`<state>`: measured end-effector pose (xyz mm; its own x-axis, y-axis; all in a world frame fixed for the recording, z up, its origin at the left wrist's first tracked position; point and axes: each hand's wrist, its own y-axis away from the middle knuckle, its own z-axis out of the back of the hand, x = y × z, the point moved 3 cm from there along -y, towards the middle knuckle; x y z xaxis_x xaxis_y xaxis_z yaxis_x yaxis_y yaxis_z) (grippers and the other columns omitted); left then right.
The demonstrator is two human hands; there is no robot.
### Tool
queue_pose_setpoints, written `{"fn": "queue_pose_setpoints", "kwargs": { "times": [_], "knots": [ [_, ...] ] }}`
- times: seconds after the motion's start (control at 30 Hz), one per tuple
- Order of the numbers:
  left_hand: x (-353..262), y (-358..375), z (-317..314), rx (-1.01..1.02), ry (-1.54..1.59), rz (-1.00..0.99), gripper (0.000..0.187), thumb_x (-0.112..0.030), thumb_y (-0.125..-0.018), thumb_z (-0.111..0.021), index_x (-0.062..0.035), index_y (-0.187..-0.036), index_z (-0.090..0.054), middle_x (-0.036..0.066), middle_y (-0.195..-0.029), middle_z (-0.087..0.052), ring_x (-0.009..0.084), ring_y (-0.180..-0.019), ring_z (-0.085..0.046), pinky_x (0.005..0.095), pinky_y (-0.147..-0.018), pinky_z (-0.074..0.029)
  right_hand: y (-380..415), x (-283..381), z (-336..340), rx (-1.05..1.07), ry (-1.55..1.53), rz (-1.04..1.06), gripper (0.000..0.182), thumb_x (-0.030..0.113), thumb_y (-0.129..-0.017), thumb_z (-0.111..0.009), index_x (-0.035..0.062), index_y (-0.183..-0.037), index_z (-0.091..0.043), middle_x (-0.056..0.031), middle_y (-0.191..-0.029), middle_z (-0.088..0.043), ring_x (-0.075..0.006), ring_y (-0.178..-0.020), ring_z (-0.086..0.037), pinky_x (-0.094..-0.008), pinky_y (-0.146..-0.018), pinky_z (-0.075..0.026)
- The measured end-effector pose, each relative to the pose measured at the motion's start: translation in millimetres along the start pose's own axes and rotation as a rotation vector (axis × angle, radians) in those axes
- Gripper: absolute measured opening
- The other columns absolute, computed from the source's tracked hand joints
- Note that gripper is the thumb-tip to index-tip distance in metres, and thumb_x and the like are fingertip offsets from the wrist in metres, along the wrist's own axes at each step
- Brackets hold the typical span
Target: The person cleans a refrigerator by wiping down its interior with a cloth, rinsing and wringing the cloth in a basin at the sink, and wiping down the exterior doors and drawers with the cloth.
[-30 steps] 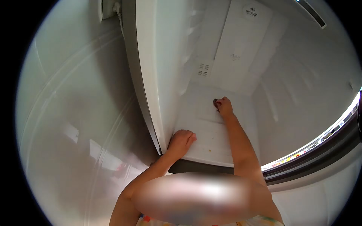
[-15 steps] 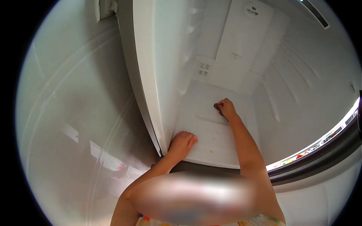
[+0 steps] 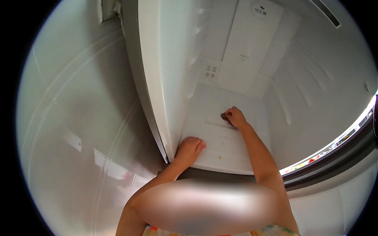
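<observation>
My right hand (image 3: 235,117) is closed on a small dark, crumpled cloth (image 3: 226,117), its fingers pinched together. The cloth touches the white floor (image 3: 204,126) of a refrigerator compartment, near the raised step toward the back. At the front left of that floor, my left hand (image 3: 190,147) leans with its fingers curled in beside the side wall. Nothing shows in the left hand, though part of its underside is hidden. A yellow crumb (image 3: 219,157) and a few dark specks (image 3: 223,143) lie between the hands and the front edge.
The refrigerator's left wall (image 3: 151,78) rises close to my left arm. Behind is a white back panel (image 3: 248,51), with a vent (image 3: 211,71) low on its left. A ribbed right wall (image 3: 311,102) and dark door seal (image 3: 334,167) bound the right side. Glossy tiles (image 3: 75,110) stand at left.
My right hand has moved slightly left and toward me with the cloth. Some dark specks on the floor look fewer or shifted. The left hand stays in place.
</observation>
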<state>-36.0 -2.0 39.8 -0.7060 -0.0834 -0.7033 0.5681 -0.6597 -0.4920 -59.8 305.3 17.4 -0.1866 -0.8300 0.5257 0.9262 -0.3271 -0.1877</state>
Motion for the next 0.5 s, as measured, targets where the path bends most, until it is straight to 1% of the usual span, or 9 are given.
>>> {"fn": "queue_pose_setpoints", "kwargs": {
  "times": [0.07, 0.17, 0.27, 0.37, 0.47, 0.5],
  "knots": [
    [-4.8, 0.7, 3.9, 0.009, -0.004, 0.014, 0.02, -0.014, -0.088, -0.052, -0.001, -0.078, -0.062, 0.016, -0.079, -0.062, 0.0345, -0.079, -0.057, 0.0427, -0.075, -0.043, -2.8, 17.5, 13.6, 0.033, -0.005, -0.127, 0.011, 0.009, -0.085, -0.062, -0.0018, -0.087, -0.062, -0.0106, -0.091, -0.056, -0.0224, -0.076, -0.059, -0.0337, -0.065, -0.05],
    [-7.3, -2.3, 5.3, 0.024, -0.013, 0.04, 0.02, -0.014, -0.088, -0.051, -0.0007, -0.078, -0.063, 0.016, -0.081, -0.063, 0.0349, -0.08, -0.057, 0.0426, -0.075, -0.043, -26.5, 6.3, 8.2, -0.043, 0.227, -0.048, 0.014, 0.011, -0.085, -0.062, 0.0003, -0.094, -0.065, -0.0114, -0.097, -0.059, -0.0214, -0.085, -0.059, -0.0337, -0.073, -0.049],
    [-4.8, -2.1, 5.0, 0.034, -0.018, 0.062, 0.02, -0.014, -0.088, -0.051, -0.0006, -0.079, -0.063, 0.016, -0.082, -0.063, 0.0349, -0.081, -0.057, 0.0423, -0.076, -0.044, -49.5, -12.5, 6.1, -0.092, 0.118, -0.088, 0.018, 0.013, -0.085, -0.061, 0.0032, -0.1, -0.066, -0.0122, -0.103, -0.06, -0.0233, -0.091, -0.059, -0.0347, -0.08, -0.047],
    [-9.6, -2.6, 7.9, 0.045, -0.013, 0.07, 0.02, -0.013, -0.088, -0.051, -0.0007, -0.079, -0.063, 0.016, -0.082, -0.063, 0.0349, -0.082, -0.057, 0.0421, -0.077, -0.044, -75.3, -41.3, 18.2, -0.297, -0.227, -0.235, 0.026, 0.015, -0.086, -0.06, 0.0067, -0.111, -0.063, -0.014, -0.111, -0.059, -0.0276, -0.097, -0.058, -0.0341, -0.085, -0.046],
    [-8.9, -2.7, 6.1, 0.046, -0.036, 0.099, 0.019, -0.013, -0.088, -0.051, -0.0012, -0.079, -0.063, 0.016, -0.082, -0.063, 0.0349, -0.082, -0.057, 0.0423, -0.077, -0.044, -98.8, -64.5, 8.3, -0.217, -0.392, -0.141, 0.033, 0.017, -0.088, -0.057, 0.0108, -0.12, -0.058, -0.014, -0.122, -0.056, -0.0322, -0.109, -0.054, -0.0349, -0.094, -0.043],
    [-6.5, -0.9, 4.3, 0.034, -0.021, 0.102, 0.019, -0.012, -0.088, -0.051, -0.0015, -0.079, -0.063, 0.016, -0.083, -0.063, 0.0348, -0.083, -0.057, 0.0424, -0.077, -0.044, -95.5, -60.6, 3.9, -0.205, -0.142, -0.048, 0.034, 0.018, -0.089, -0.056, 0.0113, -0.122, -0.057, -0.012, -0.125, -0.055, -0.0311, -0.112, -0.053, -0.0345, -0.095, -0.042]
  ]
}}
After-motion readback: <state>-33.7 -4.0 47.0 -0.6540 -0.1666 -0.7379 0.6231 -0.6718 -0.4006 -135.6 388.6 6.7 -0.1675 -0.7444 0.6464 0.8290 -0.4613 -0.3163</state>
